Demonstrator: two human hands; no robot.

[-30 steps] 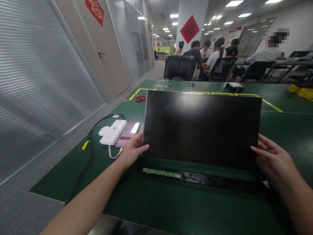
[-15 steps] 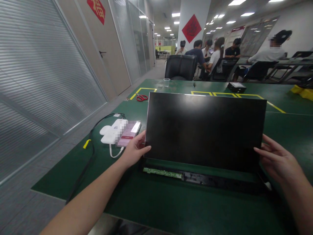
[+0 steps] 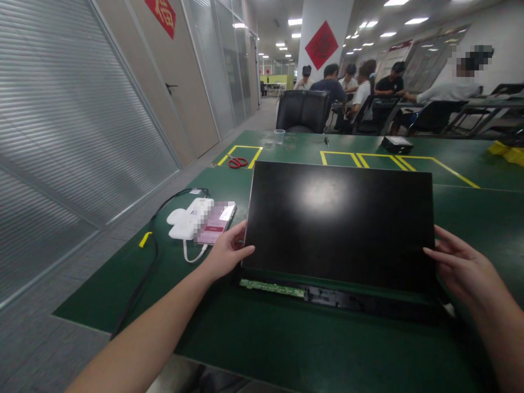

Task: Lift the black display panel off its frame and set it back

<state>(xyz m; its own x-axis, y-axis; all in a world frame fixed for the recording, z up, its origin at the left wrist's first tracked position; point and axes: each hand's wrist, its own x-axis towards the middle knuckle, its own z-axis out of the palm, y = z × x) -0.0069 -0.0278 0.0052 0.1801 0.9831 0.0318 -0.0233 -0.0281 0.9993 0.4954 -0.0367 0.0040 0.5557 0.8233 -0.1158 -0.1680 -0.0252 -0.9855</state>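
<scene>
A flat black display panel [image 3: 339, 226] stands tilted back over the green table. My left hand [image 3: 229, 251] grips its left edge, thumb on the front face. At the opposite edge, my right hand [image 3: 460, 259] pinches the panel with its thumb in front; the fingers behind are partly hidden. Just below the panel's lower edge runs a dark strip [image 3: 344, 299], with a narrow green circuit board [image 3: 272, 288] at its left end. What lies behind the panel is hidden.
Left of the panel lie a phone [image 3: 215, 221], a white charging device [image 3: 186, 221] and a black cable [image 3: 155, 256]. Farther back are red-handled scissors [image 3: 238, 162], a clear cup [image 3: 279, 136], a black box [image 3: 397, 144] and yellow tape outlines. Several people sit beyond the table.
The panel has tipped further back, its top edge now lower, and the light reflection has slid down its face. Both hands keep their hold, the right shifting slightly left.
</scene>
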